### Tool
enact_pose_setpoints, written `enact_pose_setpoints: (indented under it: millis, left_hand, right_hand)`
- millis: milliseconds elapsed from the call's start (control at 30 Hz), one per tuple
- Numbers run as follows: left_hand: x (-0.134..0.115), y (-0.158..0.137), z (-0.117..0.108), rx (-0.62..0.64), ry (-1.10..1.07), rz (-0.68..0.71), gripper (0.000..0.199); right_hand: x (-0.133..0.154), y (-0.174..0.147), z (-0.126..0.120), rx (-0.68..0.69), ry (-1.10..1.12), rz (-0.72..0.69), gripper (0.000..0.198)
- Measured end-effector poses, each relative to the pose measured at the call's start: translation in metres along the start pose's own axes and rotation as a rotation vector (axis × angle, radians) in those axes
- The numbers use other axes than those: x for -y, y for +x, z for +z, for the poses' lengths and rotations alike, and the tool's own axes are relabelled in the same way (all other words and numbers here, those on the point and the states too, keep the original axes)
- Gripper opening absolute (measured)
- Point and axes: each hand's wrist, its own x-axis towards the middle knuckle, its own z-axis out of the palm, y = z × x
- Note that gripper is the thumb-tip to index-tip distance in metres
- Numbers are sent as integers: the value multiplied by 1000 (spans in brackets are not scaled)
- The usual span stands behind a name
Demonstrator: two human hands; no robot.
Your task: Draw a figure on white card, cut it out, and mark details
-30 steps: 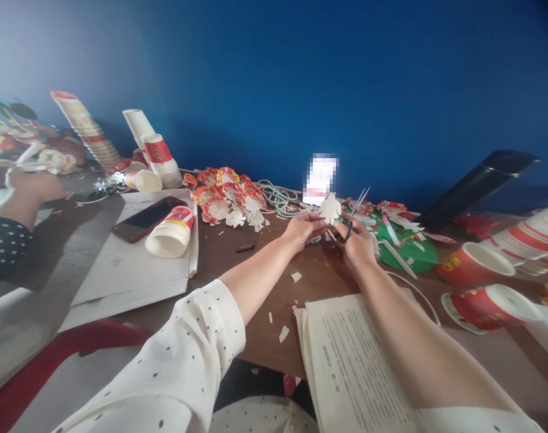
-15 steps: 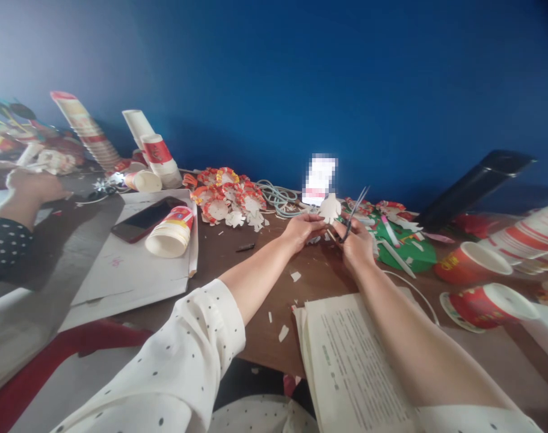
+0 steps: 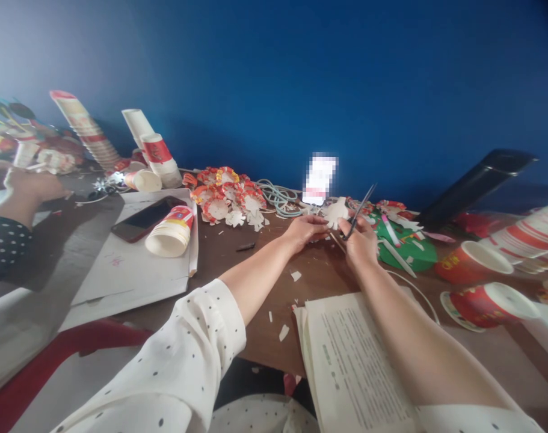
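Note:
Between my two hands is a white paper cutout [image 3: 335,211] with a notched, petal-like edge. My left hand [image 3: 306,233] pinches it at the lower left. In my right hand [image 3: 362,242] is a pair of scissors [image 3: 363,207], its blades pointing up and to the right, away from the paper. The fingers of that hand also lie close to the cutout's right edge; whether they touch it I cannot tell. Left of my hands lies a pile of red, orange and white cut paper cups [image 3: 231,195]. White scraps [image 3: 296,276] dot the brown table [image 3: 255,294].
A lit phone [image 3: 319,180] leans at the blue wall. To the left are a dark phone [image 3: 147,218], a tipped cup stack [image 3: 171,233] and a co-worker's hands [image 3: 34,183]. A green disc [image 3: 402,249], red cups [image 3: 474,264], a black cylinder [image 3: 476,183] and printed pages [image 3: 346,361] stand or lie rightward.
The paper cutout has shifted slightly right and turned, showing more of its notched edge. My right hand and the scissors have moved a little to the right.

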Motion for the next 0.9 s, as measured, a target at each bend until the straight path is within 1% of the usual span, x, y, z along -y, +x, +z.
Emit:
enact_pose_setpoints:
  millis: [100, 167, 267, 400, 533, 733, 900]
  left_hand:
    - [1, 0, 1, 13, 17, -9, 22]
    - [1, 1, 1, 9, 19, -4, 22]
    - [1, 3, 0, -8, -4, 4, 20]
    - [0, 2, 0, -28, -66, -3, 17]
    - [-1, 1, 1, -17, -97, -23, 12]
    - [-1, 2, 1, -25, -150, -4, 16]
    - [-3, 1, 3, -62, -184, 4, 12]
  right_hand:
    - [2, 0, 0, -29, 38, 17, 41]
    - [1, 1, 1, -11, 58, 18, 41]
    - [-1, 1, 3, 1, 39, -15, 39]
    - [-4, 1, 4, 15, 51, -44, 45]
    - [-6, 1, 4, 18, 62, -14, 52]
    - [-10, 1, 3, 43, 64, -38, 46]
    - [-10, -1, 4, 98, 25, 5, 42]
